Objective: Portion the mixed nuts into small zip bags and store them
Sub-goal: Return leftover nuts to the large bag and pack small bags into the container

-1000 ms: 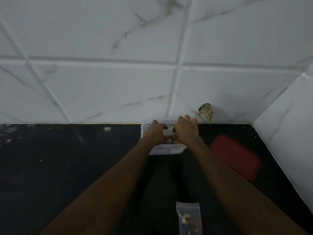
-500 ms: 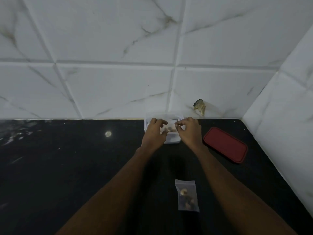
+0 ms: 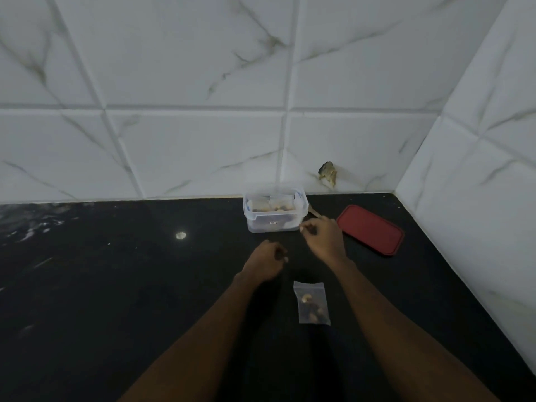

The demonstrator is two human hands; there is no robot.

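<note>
- Against the tiled wall [image 3: 203,146], an open clear tub [image 3: 274,224] on the black counter [image 3: 116,285] holds mixed nuts [image 3: 271,209].
- A red lid [image 3: 369,229] lies flat to its right.
- A small zip bag [image 3: 311,303] with some nuts lies between the forearms.
- Left hand [image 3: 265,261] and right hand [image 3: 322,237] are both curled, the right beside the tub; I cannot tell if either holds anything.

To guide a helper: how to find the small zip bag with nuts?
On the black stone counter, start at the clear plastic box at the back. Nearer the viewer lies the small clear zip bag, flat, the only bag lying loose.
</note>
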